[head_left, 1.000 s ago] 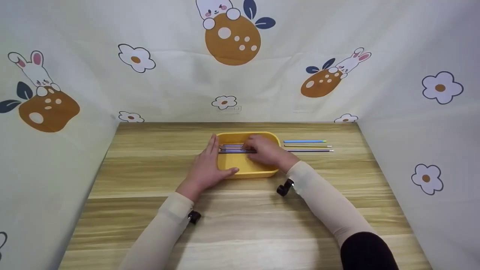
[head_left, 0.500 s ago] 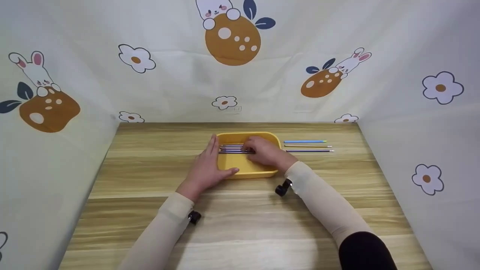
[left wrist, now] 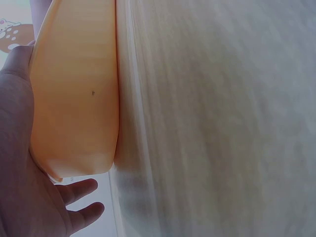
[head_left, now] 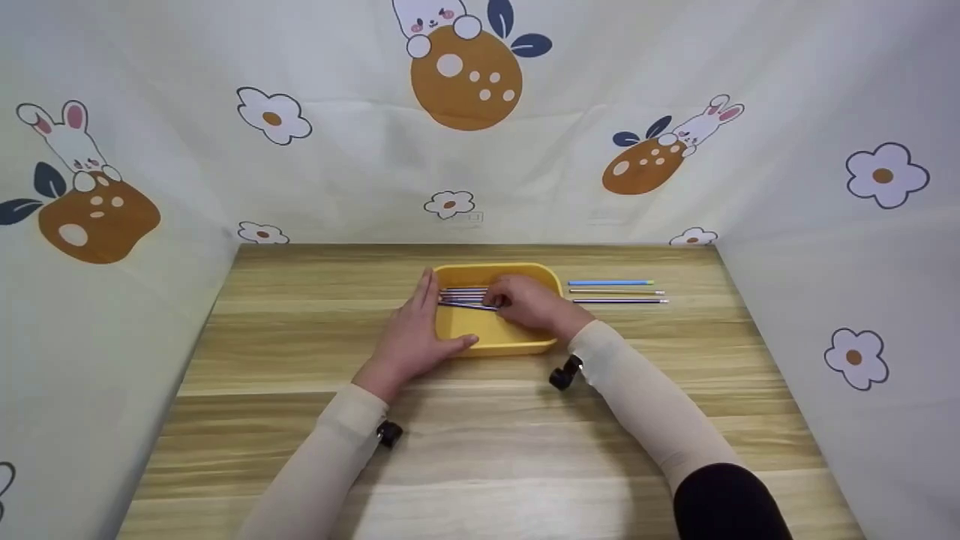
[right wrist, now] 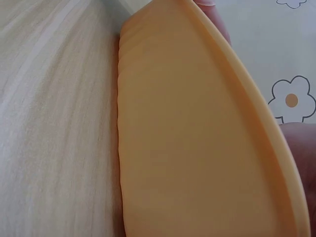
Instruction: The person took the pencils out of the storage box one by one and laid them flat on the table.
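Note:
A yellow plastic tray (head_left: 491,330) sits on the table with several pencils (head_left: 461,293) lying side by side in it. My left hand (head_left: 411,337) rests against the tray's left end, fingers straight along the side and thumb on the front rim. Reaching in over the right side, my right hand (head_left: 531,303) pinches the nearest pencil (head_left: 466,305), which slants away from the row. Its right part is hidden by the hand. The left wrist view shows the tray's outer wall (left wrist: 79,98) and two extended fingers past its end; the right wrist view mostly shows the front wall (right wrist: 173,123).
Right of the tray on the wooden table (head_left: 480,450) lie a light blue pencil (head_left: 611,283), a gold pencil (head_left: 615,292) and a dark striped pencil (head_left: 619,301), roughly parallel. A printed cloth (head_left: 360,172) with rabbits and flowers walls the back and both sides.
The nearest pencil in the tray has swung out of line, its right part coming toward the front with my right fingers. My left hand and the tray have stayed put.

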Demonstrator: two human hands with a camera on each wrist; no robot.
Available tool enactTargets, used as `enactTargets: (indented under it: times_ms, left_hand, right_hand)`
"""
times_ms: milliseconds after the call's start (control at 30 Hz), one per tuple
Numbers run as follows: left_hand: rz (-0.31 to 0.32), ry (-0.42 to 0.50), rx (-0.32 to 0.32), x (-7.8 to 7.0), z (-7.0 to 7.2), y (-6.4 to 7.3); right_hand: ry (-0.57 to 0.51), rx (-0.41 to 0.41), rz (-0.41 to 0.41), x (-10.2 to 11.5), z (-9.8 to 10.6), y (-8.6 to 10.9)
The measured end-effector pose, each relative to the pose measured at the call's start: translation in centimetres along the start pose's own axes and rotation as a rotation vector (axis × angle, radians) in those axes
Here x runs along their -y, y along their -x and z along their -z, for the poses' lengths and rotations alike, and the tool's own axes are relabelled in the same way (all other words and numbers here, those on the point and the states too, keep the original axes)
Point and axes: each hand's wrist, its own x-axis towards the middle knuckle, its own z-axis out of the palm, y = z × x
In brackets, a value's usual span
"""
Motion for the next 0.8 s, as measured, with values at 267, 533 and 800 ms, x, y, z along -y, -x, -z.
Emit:
enactTargets:
  times_ms: [267, 533, 800]
  left_hand:
    - [-0.001, 0.002, -0.003, -0.03, -0.01, -0.01]
    - [-0.004, -0.009, -0.008, 0.01, 0.01, -0.14]
    - [0.002, -0.017, -0.002, -0.01, -0.09, -0.21]
  right_hand:
    - [0.09, -0.027, 0.012, -0.12, -0.45, 0.0]
    - [0.147, -0.028, 0.019, -0.14, -0.6, -0.02]
    - [0.098, -0.013, 0.034, -0.02, -0.34, 0.17]
